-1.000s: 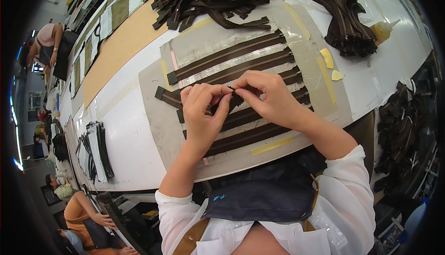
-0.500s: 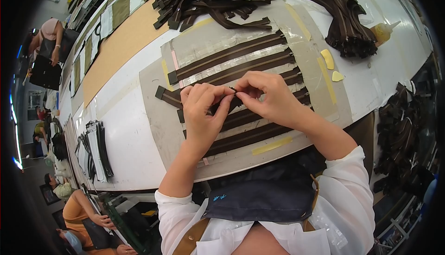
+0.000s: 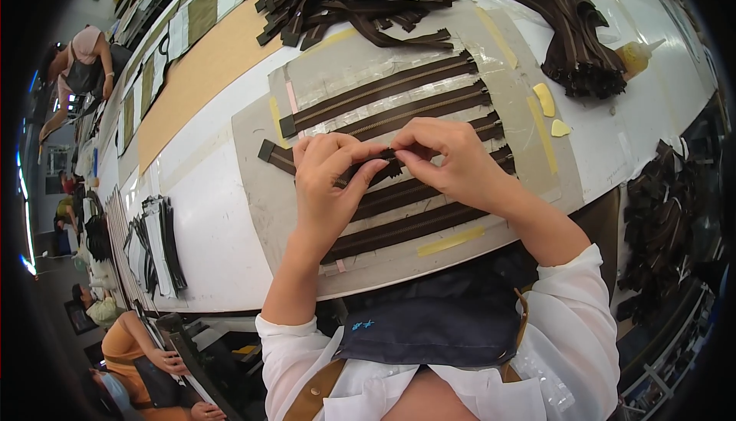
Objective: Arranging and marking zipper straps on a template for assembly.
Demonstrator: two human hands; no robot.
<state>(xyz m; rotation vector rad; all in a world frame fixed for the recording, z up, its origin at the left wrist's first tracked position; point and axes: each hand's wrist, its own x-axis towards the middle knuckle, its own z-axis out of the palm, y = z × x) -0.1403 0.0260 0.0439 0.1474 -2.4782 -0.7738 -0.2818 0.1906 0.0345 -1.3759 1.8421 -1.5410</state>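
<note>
Both my hands meet over the middle of a grey board (image 3: 261, 183), pinching the end of a dark brown zipper (image 3: 282, 157). My left hand (image 3: 331, 176) holds the zipper tape between thumb and forefinger, and the tape's other end sticks out to the left. My right hand (image 3: 448, 160) grips the tip of the same end; the fingers hide just what they grasp there. Under and around my hands lie several brown zippers with brass-coloured teeth (image 3: 383, 89), laid side by side in rows on the board.
A heap of loose zippers (image 3: 345, 0) lies beyond the board, and a zipper bundle (image 3: 571, 30) at the far right. Near it are a yellowish squeeze bottle (image 3: 636, 57) and yellow pieces (image 3: 543, 100). Stacked strips (image 3: 157, 248) lie left. Co-workers (image 3: 84, 61) are at the left.
My hands stay at the zipper end; my left hand has shifted slightly left and tilted. At the far left, a co-worker has moved, and the black item they held no longer shows there.
</note>
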